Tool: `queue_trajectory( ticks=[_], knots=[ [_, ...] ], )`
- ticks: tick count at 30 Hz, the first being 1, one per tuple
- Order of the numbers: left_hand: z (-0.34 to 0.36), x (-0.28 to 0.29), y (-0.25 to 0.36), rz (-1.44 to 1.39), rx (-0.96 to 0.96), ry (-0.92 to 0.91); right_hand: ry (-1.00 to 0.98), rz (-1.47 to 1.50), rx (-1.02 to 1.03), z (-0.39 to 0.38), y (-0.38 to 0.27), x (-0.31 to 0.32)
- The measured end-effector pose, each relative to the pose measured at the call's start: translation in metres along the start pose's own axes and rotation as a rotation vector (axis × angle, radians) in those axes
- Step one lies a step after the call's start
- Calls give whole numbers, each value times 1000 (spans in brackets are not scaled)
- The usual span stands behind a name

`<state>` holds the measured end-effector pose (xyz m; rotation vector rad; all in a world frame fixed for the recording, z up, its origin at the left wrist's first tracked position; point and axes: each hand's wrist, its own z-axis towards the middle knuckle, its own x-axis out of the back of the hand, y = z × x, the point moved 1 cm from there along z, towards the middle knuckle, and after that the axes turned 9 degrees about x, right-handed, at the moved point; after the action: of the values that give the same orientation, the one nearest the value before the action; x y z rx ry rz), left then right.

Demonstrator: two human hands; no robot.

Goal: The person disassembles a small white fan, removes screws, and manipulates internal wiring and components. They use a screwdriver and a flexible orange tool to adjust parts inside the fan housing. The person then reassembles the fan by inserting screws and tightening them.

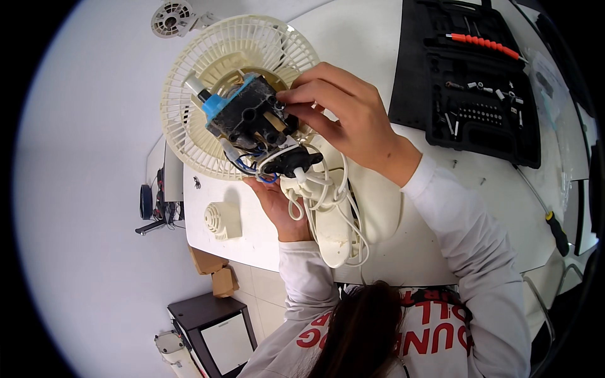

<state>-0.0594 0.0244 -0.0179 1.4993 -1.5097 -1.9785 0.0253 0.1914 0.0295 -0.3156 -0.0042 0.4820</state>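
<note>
A cream electric fan [184,68] is tipped over on the table, its back uncovered so the black motor housing [236,116] with blue trim shows. My left hand [282,208] holds the fan from below, beside the cage's lower edge; most of its fingers are hidden behind it. At the housing's right side, my right hand [353,116] has thumb and fingers pinched together against it; whatever they hold is too small to name. Below the motor sits a black bracket [293,161] among blue and white wires. White cord [324,189] loops over the fan's cream base [334,236].
A cream motor cover [222,220] stands at the table's left edge. To the right lie an open black tool case [488,135] with bits, an orange flexible shaft [485,45], a screwdriver [556,230] and small screws [455,164]. Another fan part [171,20] is at the far left.
</note>
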Motion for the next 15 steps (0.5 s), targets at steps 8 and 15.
queue_trajectory(
  ticks=[8,15],
  knots=[
    [-6,-2,0,232,-124,-19,-53,50,-142,4,-7,0],
    [-3,-3,3,43,7,-35,-21,29,-97,3,-7,0]
  ],
)
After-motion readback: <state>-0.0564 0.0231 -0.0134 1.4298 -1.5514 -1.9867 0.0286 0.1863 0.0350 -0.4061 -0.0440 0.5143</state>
